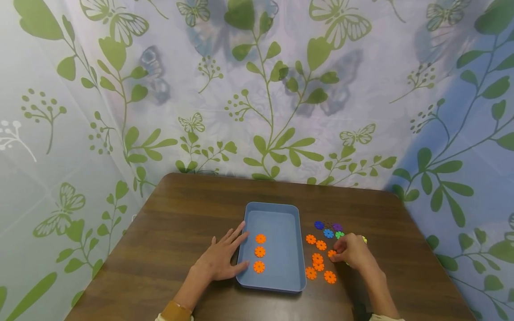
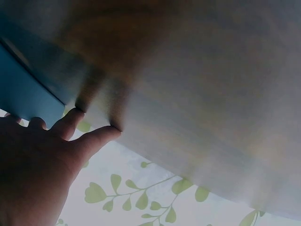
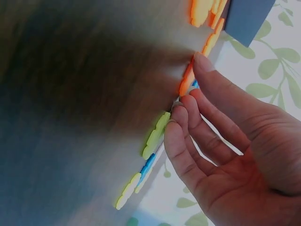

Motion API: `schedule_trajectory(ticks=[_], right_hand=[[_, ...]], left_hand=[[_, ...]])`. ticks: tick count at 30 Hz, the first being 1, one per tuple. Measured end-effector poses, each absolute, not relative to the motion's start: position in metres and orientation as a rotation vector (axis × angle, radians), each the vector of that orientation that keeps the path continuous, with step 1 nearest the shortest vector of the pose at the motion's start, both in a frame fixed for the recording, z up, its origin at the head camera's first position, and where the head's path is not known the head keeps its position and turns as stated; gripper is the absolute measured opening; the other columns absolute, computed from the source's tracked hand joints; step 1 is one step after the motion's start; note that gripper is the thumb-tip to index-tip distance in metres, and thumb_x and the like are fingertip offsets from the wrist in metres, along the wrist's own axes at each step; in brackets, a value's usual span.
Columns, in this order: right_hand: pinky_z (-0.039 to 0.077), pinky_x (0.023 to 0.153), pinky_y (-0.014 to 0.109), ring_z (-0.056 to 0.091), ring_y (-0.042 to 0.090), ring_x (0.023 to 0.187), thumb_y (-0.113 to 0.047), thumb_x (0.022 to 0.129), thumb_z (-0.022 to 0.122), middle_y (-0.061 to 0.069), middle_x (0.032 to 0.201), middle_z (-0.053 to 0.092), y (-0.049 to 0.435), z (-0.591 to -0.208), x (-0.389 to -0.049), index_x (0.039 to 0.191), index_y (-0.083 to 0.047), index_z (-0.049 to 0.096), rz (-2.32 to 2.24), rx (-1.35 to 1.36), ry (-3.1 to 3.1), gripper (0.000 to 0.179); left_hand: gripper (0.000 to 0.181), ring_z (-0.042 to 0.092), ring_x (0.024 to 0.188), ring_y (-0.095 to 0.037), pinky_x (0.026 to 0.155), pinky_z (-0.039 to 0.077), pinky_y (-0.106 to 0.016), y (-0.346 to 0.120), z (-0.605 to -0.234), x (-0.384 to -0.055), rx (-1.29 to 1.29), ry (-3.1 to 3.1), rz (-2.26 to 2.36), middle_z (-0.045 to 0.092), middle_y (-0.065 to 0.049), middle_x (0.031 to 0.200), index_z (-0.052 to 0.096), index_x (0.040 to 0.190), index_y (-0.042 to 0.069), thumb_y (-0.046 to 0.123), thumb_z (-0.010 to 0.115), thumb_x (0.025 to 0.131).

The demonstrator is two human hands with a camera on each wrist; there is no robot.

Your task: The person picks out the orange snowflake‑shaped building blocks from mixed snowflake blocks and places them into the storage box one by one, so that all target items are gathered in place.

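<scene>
A blue-grey rectangular tray [image 1: 281, 249] stands on the table with a column of three orange notched plastic discs [image 1: 260, 252] along its left side. My left hand [image 1: 221, 258] lies with its fingers spread over the tray's left rim, the thumb near the lowest disc. To the tray's right, my right hand [image 1: 355, 252] pinches an orange notched disc [image 1: 331, 253] at table level, thumb on one side and bent fingers on the other. In the right wrist view that orange disc [image 3: 186, 79] shows between thumb and fingertips.
Several loose orange discs [image 1: 311, 273] lie between tray and right hand. Behind them are a dark blue disc [image 1: 319, 225], a light blue disc [image 1: 328, 233], a purple disc [image 1: 337, 227] and a green disc [image 1: 339, 234]. A patterned curtain [image 1: 225, 89] hangs behind the brown table [image 1: 201, 209].
</scene>
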State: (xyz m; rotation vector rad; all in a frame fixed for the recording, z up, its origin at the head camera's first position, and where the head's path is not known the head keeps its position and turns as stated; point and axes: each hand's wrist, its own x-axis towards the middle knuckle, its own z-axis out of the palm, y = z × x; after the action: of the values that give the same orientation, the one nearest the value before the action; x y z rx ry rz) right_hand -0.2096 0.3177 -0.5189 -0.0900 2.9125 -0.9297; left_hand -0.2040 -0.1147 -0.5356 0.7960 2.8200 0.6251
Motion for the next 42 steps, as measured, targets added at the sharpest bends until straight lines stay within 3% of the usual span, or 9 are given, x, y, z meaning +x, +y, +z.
schedule_trajectory(ticks=[42], right_hand=[[0.056, 0.061, 0.033, 0.062, 0.018, 0.069, 0.004, 0.078, 0.092, 0.002, 0.074, 0.071, 0.3180, -0.5173, -0.2054, 0.076, -0.005, 0.074, -0.967, 0.006, 2.876, 0.021]], left_hand=[[0.084, 0.031, 0.160, -0.047, 0.113, 0.024, -0.087, -0.1164, -0.5350, -0.2024, 0.804, 2.825, 0.628, 0.012, -0.001, 0.182, 0.036, 0.170, 0.019, 0.057, 0.064, 0.100]])
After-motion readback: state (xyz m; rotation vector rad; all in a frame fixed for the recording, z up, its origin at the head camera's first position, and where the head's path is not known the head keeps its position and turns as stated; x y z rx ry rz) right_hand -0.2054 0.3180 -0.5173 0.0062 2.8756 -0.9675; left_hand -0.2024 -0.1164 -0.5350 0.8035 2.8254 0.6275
